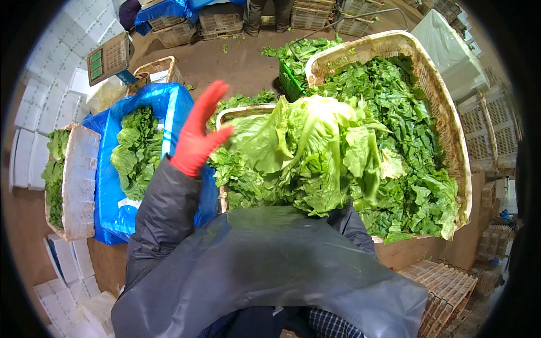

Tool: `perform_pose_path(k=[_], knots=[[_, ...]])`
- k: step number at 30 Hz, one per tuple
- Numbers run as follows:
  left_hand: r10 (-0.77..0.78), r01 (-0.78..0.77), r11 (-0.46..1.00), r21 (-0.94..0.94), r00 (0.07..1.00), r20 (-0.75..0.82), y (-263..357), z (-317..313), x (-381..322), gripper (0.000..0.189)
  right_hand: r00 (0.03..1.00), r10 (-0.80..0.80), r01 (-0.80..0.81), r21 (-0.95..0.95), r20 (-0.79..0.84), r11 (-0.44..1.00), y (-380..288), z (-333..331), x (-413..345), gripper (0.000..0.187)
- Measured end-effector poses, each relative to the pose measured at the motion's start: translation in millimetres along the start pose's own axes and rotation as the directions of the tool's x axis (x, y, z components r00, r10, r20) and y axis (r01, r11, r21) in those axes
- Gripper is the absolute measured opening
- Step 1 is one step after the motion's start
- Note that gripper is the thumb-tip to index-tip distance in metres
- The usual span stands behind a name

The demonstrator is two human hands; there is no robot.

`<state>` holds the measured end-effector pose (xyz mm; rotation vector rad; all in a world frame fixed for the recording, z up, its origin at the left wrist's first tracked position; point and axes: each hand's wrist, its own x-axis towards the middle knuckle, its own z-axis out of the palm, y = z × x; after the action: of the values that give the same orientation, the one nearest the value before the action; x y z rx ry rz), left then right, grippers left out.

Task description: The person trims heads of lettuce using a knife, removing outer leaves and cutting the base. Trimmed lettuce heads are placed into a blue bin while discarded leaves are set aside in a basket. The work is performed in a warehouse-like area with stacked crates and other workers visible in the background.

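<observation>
My left hand [198,131], in a red glove, is raised with thumb and fingers apart and holds nothing. It is between the blue-lined box [172,118] and a large head of leaf lettuce [317,139]. The lettuce has its pale base up and its leaves hanging down, close before my chest and above the crates. My right sleeve [348,226] runs in under this head; the leaves hide my right hand, so its grip does not show. Several lettuce heads [137,156] lie in the blue-lined box.
A big plastic crate [454,126] of loose lettuce leaves [405,169] stands at right, with a smaller crate [245,110] before me. A digital scale [107,59], a foam box [80,181] with greens and white boxes [42,101] are at left. A person's legs [270,17] show beyond.
</observation>
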<state>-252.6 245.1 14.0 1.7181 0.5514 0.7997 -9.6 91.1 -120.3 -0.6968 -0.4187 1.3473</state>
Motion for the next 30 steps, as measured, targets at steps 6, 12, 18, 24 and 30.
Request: perform_pose_path(k=[6,12,18,24,30], knots=[[0.352,-0.485,0.798,0.358,0.857,0.378,10.1,67.4,44.1,0.078,0.998,-0.065,0.065,-0.035,0.027,0.997,-1.4,9.7,14.4,0.058],[-0.184,0.219,0.967,-0.132,0.955,0.233,-23.6,63.7,84.9,0.027,0.998,0.069,-0.068,-0.02,0.016,0.997,21.6,-20.8,-31.1,0.056],[0.094,-0.09,0.995,-0.04,0.989,0.114,-43.2,55.4,29.6,0.052,0.997,0.068,-0.067,-0.019,0.026,0.998,24.7,-25.5,-42.9,0.053],[-0.281,0.303,0.952,-0.048,0.924,0.261,-45.5,22.6,15.5,0.041,0.997,0.071,-0.07,-0.053,0.025,0.996,11.7,-20.0,-44.0,0.051],[-0.054,0.118,0.969,-0.218,0.959,0.276,-29.8,41.9,-10.2,0.124,0.997,0.072,-0.068,-0.103,0.034,0.992,28.8,-20.4,-38.8,0.049]])
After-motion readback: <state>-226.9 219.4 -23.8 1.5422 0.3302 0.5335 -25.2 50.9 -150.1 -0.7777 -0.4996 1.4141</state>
